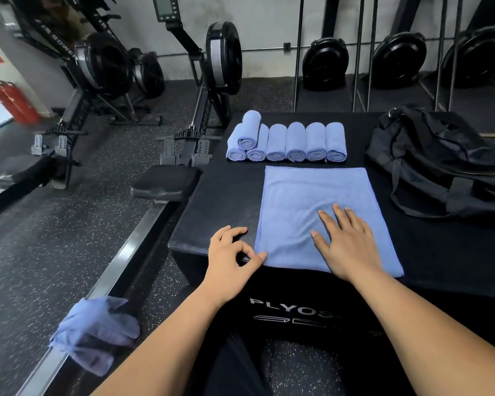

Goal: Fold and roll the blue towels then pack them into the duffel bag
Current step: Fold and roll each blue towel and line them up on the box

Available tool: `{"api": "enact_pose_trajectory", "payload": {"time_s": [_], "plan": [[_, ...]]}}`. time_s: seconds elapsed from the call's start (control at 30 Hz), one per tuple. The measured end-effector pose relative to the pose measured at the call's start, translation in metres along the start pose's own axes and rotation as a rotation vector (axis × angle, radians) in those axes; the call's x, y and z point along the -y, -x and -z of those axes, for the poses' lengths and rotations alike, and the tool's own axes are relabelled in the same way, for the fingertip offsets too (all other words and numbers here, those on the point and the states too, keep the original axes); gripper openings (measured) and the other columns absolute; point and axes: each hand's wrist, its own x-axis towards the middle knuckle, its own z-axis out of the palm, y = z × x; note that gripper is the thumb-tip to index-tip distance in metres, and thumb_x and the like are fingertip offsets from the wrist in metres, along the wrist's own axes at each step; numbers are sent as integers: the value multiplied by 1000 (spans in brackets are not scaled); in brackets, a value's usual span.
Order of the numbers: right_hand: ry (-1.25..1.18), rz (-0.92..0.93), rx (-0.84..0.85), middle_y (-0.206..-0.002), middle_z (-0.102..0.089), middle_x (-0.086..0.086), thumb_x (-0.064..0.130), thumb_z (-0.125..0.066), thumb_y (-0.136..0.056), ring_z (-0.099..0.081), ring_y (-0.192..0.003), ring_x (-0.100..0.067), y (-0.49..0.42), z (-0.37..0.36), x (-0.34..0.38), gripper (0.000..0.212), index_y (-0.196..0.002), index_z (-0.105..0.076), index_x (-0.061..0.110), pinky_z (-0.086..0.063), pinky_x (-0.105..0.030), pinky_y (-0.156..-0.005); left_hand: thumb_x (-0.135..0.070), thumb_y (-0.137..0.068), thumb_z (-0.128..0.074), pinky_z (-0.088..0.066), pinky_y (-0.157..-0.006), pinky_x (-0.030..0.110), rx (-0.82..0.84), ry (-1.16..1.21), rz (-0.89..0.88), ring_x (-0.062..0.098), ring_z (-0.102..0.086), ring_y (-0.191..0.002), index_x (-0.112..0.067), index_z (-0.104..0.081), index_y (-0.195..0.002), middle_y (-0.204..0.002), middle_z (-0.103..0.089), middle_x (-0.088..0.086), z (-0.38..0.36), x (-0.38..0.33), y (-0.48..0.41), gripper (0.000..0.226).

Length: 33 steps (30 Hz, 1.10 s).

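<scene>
Head view | flat towel [312, 201]: right hand [346, 244] pressed flat, left hand [229, 258] pinching near-left corner | edges to be squared when folded

Flat towel [303, 201]: light blue, spread smooth near the front of the box top [217, 201]. Rolled towels [286, 144]: seven rolls behind it, six side by side, one stacked at left. Crumpled towel [95, 335] draped over a rail [120, 261], lower left. Duffel bag [440, 167]: black, slumped, right of the rolls.
</scene>
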Motion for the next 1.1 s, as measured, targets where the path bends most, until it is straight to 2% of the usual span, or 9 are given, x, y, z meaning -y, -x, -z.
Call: {"api": "enact_pose_trajectory", "payload": {"time_s": [0.13,0.23,0.33,0.4,0.47,0.53,0.67,0.8,1.1], "plan": [[-4,1,-5,-176,2,5,74,-6,-98,5,-161,-20,0,-1,0,77,-166,-11,38,-6,-44,-130,-45,-87,-77,-17,-121,34,-68,-45,-25,11,-21,-151,-37,-66,-74,-144,-53,-20,-7,3,7,19],[-6,0,-8,-176,1,5,74,-6,-98,5,-161,-20,0,-1,0,77,-166,-12,39,-6,-44,-130,-32,-83,-76,-23,-117,34,-190,-140,-6,18,-31,-146,-34,-61,-76,-140,-54,-14,-10,6,14,17],[3,-1,-2,-176,2,5,74,-5,-98,5,-161,-20,0,-1,0,77,-166,-11,39,-6,-44,-130,-26,-77,-69,-29,-112,35,-305,-200,-11,23,-41,-137,-26,-56,-84,-129,-53,-4,-11,2,17,14],[1,2,13,-176,3,5,73,-6,-99,7,-161,-20,0,0,1,76,-166,-10,38,-5,-44,-130,-25,-81,-63,-32,-113,39,-325,-213,-99,23,-42,-139,-20,-58,-95,-131,-53,1,-13,-6,13,16],[3,7,22,-176,3,4,72,-8,-100,7,-161,-21,0,1,1,75,-167,-9,38,-5,-44,-130,-28,-88,-60,-30,-119,41,-246,-233,-203,25,-38,-146,-15,-61,-113,-147,-50,6,-19,-21,3,28],[7,5,41,-176,4,2,72,-9,-100,7,-161,-22,-1,3,3,75,-167,-9,37,-5,-45,-130,-38,-97,-54,-24,-126,41,-31,-320,-300,28,-29,-154,-10,-56,-139,-162,-40,10,-32,-35,-11,50],[-4,8,54,-176,2,0,73,-11,-101,5,-161,-24,4,7,6,75,-166,-11,36,-6,-45,-129,-63,-107,-31,-10,-131,42,366,-676,-352,24,0,-162,-10,-17,-167,-176,-7,8,-52,-39,-28,82],[16,76,37,-176,3,3,81,2,-93,5,-161,-20,27,4,-22,85,-166,-10,39,-7,-43,-128,-75,-103,-17,-4,-131,40,381,-771,-393,16,14,-161,-14,-3,-168,-176,9,2,-43,-17,-27,91],[152,201,-47,-175,6,5,75,-1,-100,6,-161,-15,59,4,-95,75,-166,-2,40,-6,-41,-130,-77,-102,-25,-9,-131,43,357,-808,-528,15,10,-162,-14,-3,-168,-176,7,1,-5,9,-23,94]]}}
